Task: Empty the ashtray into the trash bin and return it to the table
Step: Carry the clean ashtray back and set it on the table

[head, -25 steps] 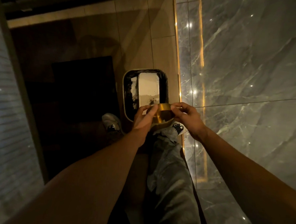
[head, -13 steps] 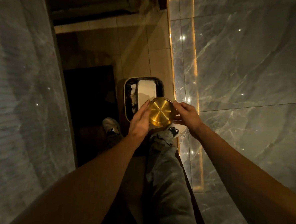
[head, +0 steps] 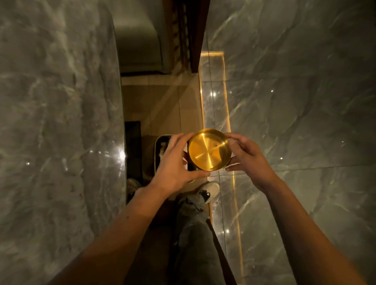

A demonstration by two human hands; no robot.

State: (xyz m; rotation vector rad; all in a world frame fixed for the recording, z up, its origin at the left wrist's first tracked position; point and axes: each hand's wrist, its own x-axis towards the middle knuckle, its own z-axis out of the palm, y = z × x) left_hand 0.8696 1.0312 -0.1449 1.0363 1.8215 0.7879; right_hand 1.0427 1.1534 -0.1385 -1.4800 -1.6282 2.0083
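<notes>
A round golden metal ashtray (head: 207,149) faces up toward me, its shiny inside showing only a few dark specks. My left hand (head: 173,163) grips its left rim and my right hand (head: 245,158) holds its right rim. Below and left of it, the trash bin (head: 160,147) stands on the floor, mostly hidden behind my left hand; only its left rim and part of the dark liner show.
A grey marble table top (head: 51,123) fills the left side, its edge close to my left arm. A glossy marble wall (head: 306,105) with a lit strip runs along the right. My legs and shoes (head: 209,191) stand on the tan floor between them.
The ashtray has turned from tipped over the bin to facing up and has risen toward me. The view swung left, bringing more of the marble table into sight.
</notes>
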